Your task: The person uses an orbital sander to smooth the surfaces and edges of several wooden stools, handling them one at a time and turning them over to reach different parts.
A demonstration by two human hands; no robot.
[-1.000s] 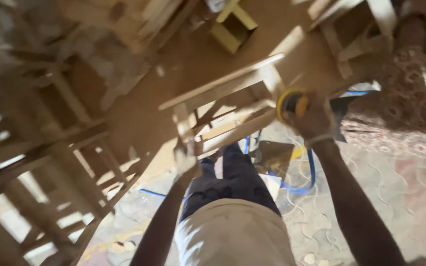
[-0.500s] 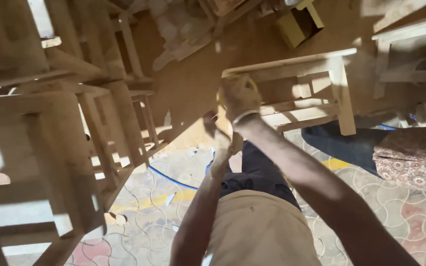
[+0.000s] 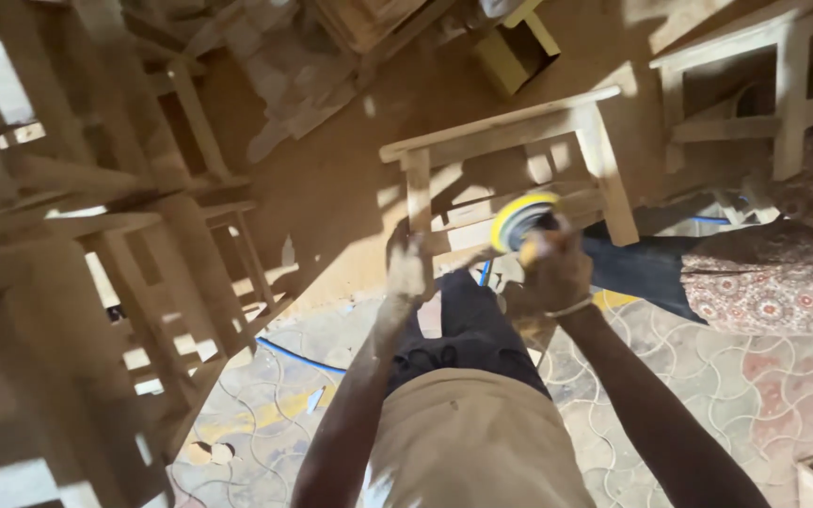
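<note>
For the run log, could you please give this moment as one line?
left hand: on wooden stool frame leg | right hand: grips sander with yellow disc at frame | floor: patterned tiles

Beige shirt, dark trousers, wrist bracelet

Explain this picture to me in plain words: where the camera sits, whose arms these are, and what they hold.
There is no machine here. One camera is worn on a person's head and looks down, so the two arms reaching away from the bottom edge are that person's own.

The right hand grips a handheld sander with a round yellow disc. The left hand rests on the leg of a small bare wooden stool, close beside the disc.

More unfinished wooden frames stand stacked at the left. Below lies a patterned tiled floor, crossed by a thin blue cable. A red patterned cloth lies at the right.
</note>
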